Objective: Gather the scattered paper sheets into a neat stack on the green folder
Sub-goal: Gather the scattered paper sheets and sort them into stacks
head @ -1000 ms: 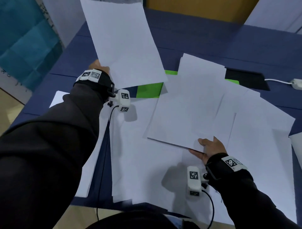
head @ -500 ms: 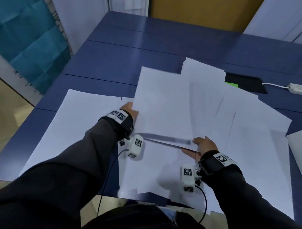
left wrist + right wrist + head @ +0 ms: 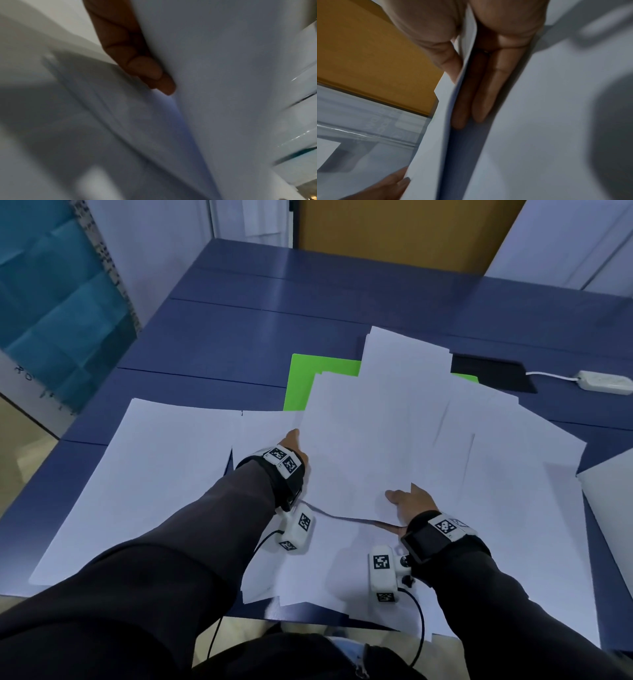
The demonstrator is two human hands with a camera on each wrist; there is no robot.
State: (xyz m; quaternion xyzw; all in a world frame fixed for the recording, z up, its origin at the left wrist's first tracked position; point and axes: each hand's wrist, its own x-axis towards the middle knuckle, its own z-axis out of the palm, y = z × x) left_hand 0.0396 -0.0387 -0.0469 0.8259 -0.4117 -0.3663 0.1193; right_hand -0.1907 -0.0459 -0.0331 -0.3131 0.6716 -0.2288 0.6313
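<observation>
A bundle of white paper sheets (image 3: pixel 370 446) is held low over the table, its far end lying over the green folder (image 3: pixel 322 378). My left hand (image 3: pixel 295 444) grips the bundle's left edge; in the left wrist view its fingers (image 3: pixel 145 70) lie against the paper (image 3: pixel 223 81). My right hand (image 3: pixel 406 501) pinches the near edge, thumb on top. The right wrist view shows the fingers (image 3: pixel 488 88) beneath the sheets (image 3: pixel 445 121). More loose sheets lie spread at the left (image 3: pixel 154 474) and at the right (image 3: pixel 520 481). Only the folder's left part and a sliver at the right show.
The blue table (image 3: pixel 274 316) is bare at the back. A black flat object (image 3: pixel 489 374) lies behind the sheets at the right, beside a white plug block (image 3: pixel 604 380) with its cable. Another sheet (image 3: pixel 609 491) pokes in at the right edge. Sheets overhang the near table edge.
My left hand lowered its raised sheet onto the bundle in my right hand and now holds the bundle's left edge. The folder's left part shows again.
</observation>
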